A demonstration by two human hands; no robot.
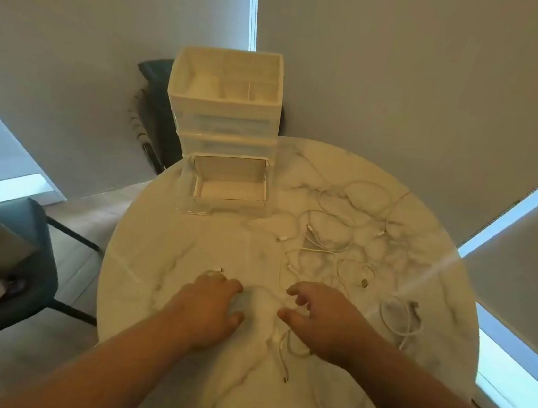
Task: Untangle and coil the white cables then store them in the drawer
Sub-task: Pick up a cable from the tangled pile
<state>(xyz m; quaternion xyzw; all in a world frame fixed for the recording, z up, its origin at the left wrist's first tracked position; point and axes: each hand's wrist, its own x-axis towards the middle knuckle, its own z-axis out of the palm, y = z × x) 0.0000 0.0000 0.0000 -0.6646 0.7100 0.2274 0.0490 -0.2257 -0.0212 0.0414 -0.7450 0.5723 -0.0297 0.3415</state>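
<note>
Step in hand: the start of untangling. No cable is coiled yet, and the drawer holds none.

The white cables [333, 241] lie in a loose tangle on the right half of the round marble table [161, 258], from right of centre down towards the hands. A small separate loop [397, 319] lies at the right edge of the tangle. One short cable run [283, 356] lies at lower centre, partly beneath the right wrist.

The left hand [213, 301] rests low on the table at lower centre with its fingers bent downwards. A white plug [219, 269] protrudes just beyond its fingertips. Whether the fingers pinch that cable end or only lie over it cannot be determined. The right hand [318, 317], just beside the left, is spread wide with its fingers loosely curved. It holds nothing, and its fingertips point at the near edge of the tangle.

The drawer [230, 189], the lowest of the white drawer unit [223, 121] at upper centre, stands pulled out, well apart from both hands.

The next move probably calls for securing one plug end, then drawing that cable free of the tangle with the other hand. The pull should be slow, because a crossed loop may tighten into a knot.
</note>
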